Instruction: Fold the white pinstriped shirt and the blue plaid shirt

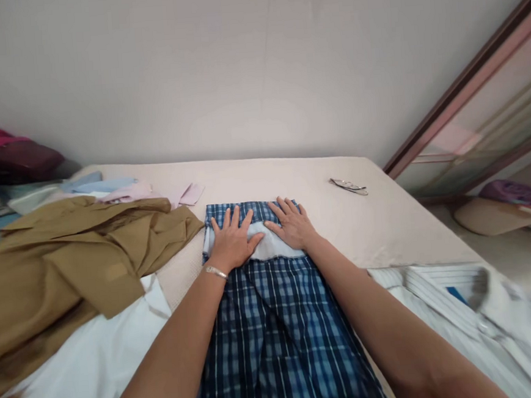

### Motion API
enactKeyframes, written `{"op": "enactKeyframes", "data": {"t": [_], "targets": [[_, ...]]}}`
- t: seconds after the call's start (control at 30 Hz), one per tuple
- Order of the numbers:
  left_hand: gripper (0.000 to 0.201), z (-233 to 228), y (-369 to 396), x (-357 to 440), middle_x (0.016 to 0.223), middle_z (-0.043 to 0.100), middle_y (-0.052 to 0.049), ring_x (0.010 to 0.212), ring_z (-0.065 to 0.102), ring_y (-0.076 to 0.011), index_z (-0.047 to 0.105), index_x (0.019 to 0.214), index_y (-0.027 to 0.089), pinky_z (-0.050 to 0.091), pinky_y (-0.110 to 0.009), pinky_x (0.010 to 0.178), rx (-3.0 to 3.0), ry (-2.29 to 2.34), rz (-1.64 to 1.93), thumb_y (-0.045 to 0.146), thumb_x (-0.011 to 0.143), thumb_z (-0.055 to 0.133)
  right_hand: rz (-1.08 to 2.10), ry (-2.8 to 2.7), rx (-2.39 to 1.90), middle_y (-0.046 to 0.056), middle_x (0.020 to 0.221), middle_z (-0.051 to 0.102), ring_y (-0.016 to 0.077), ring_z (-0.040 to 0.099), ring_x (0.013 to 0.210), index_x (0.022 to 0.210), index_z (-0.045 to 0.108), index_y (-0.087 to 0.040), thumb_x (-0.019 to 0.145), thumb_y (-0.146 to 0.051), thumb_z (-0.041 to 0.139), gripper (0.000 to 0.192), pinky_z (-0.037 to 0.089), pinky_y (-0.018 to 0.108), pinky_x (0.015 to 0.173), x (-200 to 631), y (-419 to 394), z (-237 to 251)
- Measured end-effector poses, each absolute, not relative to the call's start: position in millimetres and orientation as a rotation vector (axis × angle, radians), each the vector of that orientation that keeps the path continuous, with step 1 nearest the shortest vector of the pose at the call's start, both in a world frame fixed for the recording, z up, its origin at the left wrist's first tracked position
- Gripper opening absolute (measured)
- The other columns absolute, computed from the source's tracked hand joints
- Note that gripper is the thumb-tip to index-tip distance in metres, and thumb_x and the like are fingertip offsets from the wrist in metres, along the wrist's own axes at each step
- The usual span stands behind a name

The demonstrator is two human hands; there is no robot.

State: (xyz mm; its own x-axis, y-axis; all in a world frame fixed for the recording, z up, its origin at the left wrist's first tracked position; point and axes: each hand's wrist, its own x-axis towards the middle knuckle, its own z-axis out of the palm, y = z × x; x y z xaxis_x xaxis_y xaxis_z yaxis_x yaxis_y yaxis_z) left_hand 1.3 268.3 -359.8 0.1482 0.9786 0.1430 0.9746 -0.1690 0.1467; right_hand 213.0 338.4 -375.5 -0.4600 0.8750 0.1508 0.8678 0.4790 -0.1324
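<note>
The near end of the plaid shirt [276, 333] runs off the bottom edge, and both forearms cover its outer edges, so its full length and hem cannot be seen. Its long axis runs straight away from the person, from the near edge of the bed [386, 214] toward the wall, with the far end folded back so that a pale inner band shows across it. The shirt lies flat in the middle of the bed.

The left hand [233, 241] lies palm down on that band, fingers spread and pointing away; it grips nothing. A thin bracelet [215, 271] sits on its wrist. The right hand [292, 224] lies flat just beside it, fingers splayed on the plaid and the band, also holding nothing. The thumbs nearly meet; whether they touch is hard to tell.

Left of the shirt a tan garment [68, 263] lies crumpled, touching the shirt's far corner, over a white cloth [90, 372] that is cut off by the frame. Beyond it are pale pink and blue pieces [145, 193], too bunched to make out. To the right lies a striped shirt [467, 306], blurred and cut off. A pair of glasses [348, 186] rests well apart near the far right corner.
</note>
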Motion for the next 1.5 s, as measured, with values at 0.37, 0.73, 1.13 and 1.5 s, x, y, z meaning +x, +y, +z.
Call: {"op": "enactKeyframes", "data": {"t": [0.37,0.73,1.13,1.5], "targets": [[0.067,-323.5,18.9,-28.2,0.17,0.023,-0.014,0.156,0.023,-0.0314,0.035,0.16,0.023,0.029,-0.053,0.124,2.265,1.633,0.096,0.043,0.099,0.052,0.471,-2.594,-1.7,0.016,0.167,0.025,0.0355,0.02,0.154,0.16,0.036,-0.023,0.105,-0.058,0.037,0.064,0.026,0.063,0.119,269.2,122.4,-324.9],[0.068,-304.6,-126.4,-52.3,0.156,0.049,-0.011,0.144,0.046,-0.0275,0.05,0.149,0.022,0.038,-0.046,0.121,2.434,1.794,0.274,0.004,0.083,0.045,0.265,-2.292,-1.515,0.014,0.142,0.057,0.0292,0.054,0.133,0.141,0.055,-0.021,0.093,-0.018,0.043,0.05,0.047,0.047,0.113,354.9,-61.8,-317.6],[0.074,-328.6,-103.4,-27.1,0.158,0.047,-0.013,0.149,0.039,-0.0269,0.048,0.15,0.018,0.04,-0.047,0.115,2.568,1.64,0.049,-0.003,0.08,0.042,0.148,-2.684,-1.357,0.015,0.151,0.053,0.0276,0.046,0.138,0.144,0.055,-0.01,0.08,-0.011,0.047,0.065,0.04,0.042,0.111,317.4,-58.9,-319.5],[0.039,-314.3,-93.5,-12.8,0.119,0.065,-0.012,0.112,0.057,-0.0263,0.061,0.124,0.017,0.047,-0.041,0.096,2.59,1.714,0.117,0.004,0.092,0.043,-0.055,-2.803,-1.324,0.014,0.109,0.067,0.0276,0.057,0.103,0.106,0.069,-0.014,0.085,-0.007,0.049,0.029,0.037,0.04,0.101,302.4,-47.9,-308.9]]}}
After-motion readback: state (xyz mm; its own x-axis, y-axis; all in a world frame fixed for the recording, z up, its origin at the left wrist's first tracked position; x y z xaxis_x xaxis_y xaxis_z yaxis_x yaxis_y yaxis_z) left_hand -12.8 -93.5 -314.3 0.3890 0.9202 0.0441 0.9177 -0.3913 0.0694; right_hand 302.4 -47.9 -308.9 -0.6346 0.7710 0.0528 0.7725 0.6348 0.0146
